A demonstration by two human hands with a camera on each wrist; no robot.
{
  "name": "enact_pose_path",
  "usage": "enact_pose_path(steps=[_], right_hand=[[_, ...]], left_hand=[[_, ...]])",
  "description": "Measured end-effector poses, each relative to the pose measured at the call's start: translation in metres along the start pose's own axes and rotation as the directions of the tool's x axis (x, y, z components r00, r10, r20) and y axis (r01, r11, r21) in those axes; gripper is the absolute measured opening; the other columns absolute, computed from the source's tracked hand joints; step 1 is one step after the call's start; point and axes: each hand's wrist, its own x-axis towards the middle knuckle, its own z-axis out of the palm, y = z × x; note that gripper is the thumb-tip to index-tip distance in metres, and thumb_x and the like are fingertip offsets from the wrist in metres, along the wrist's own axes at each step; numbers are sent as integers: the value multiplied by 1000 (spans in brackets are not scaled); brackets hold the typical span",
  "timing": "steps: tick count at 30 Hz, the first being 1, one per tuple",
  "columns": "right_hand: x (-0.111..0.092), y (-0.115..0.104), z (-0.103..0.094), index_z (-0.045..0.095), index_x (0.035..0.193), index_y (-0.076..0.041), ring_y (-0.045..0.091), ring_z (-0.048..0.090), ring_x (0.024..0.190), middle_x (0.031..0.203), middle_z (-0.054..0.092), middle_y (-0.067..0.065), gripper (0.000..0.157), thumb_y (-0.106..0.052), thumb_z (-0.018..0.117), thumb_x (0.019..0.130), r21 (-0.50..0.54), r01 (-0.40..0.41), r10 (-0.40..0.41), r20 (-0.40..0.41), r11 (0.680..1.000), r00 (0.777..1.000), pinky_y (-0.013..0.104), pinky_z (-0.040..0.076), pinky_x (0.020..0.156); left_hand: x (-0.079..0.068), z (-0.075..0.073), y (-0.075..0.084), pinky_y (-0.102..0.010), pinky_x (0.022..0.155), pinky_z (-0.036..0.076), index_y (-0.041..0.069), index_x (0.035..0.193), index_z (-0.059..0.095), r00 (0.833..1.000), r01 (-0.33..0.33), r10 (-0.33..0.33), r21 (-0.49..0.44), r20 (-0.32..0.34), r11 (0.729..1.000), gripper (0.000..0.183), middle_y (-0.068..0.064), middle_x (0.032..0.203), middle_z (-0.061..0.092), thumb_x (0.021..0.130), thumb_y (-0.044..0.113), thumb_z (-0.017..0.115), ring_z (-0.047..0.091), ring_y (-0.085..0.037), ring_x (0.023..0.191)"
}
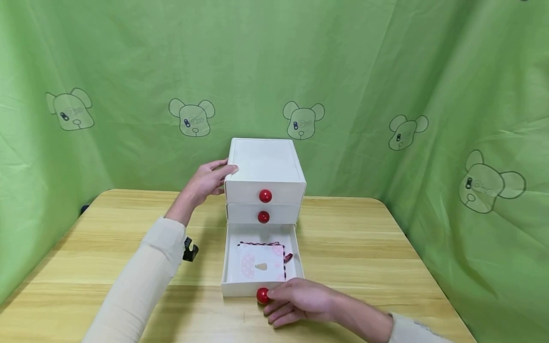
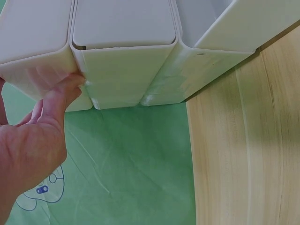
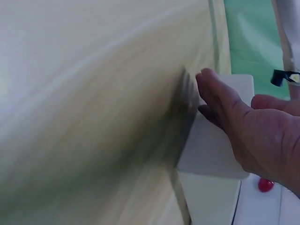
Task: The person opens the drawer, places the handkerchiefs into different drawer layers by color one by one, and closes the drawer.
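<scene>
A white three-drawer box [image 1: 266, 159] stands on the table, with a round red knob on each drawer. Its bottom drawer [image 1: 230, 289] is pulled out. Inside lies a flat white square with a pink mushroom print [image 1: 266, 274] and a dark, twisted edging. My left hand [image 1: 208, 181] rests against the box's upper left corner, thumb on the top and fingers along the side. At the drawer front, my right hand [image 1: 300, 302] has its thumb right at the bottom red knob [image 1: 263, 296]; the other fingers extend loosely below. In the right wrist view its fingers look fairly straight.
The wooden table [image 1: 351, 267] extends to both sides of the box. A green curtain [image 1: 257, 62] with printed bear heads hangs behind and at the sides. Something small and black [image 1: 190, 249] shows beside the left sleeve.
</scene>
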Motion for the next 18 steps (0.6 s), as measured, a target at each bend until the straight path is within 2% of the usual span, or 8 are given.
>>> enact_pose_path(steps=[6,11,18], right_hand=[[5,9,6,53,121,12,28,67,93,108,64,23,42,-22,54,96,77,14,-9,-66,997,998,42,54,89],[7,13,8,54,122,9,27,67,95,109,64,22,44,-24,59,94,148,18,-6,-84,989,996,42,52,92],[11,18,14,53,123,9,26,67,94,109,64,23,47,-25,62,93,200,28,2,-149,979,989,40,53,91]], left_hand=[[1,-1,-1,-33,87,55,22,149,32,1000,2,-2,6,2,1000,82,-8,131,56,82,49,69,57,-24,115],[1,-1,-1,-33,87,55,21,149,32,1000,1,-1,3,0,1000,82,-8,133,55,82,49,70,56,-25,117],[0,0,0,-33,86,55,21,149,32,1000,3,-3,-1,0,1000,81,-7,129,57,82,48,70,57,-24,114]])
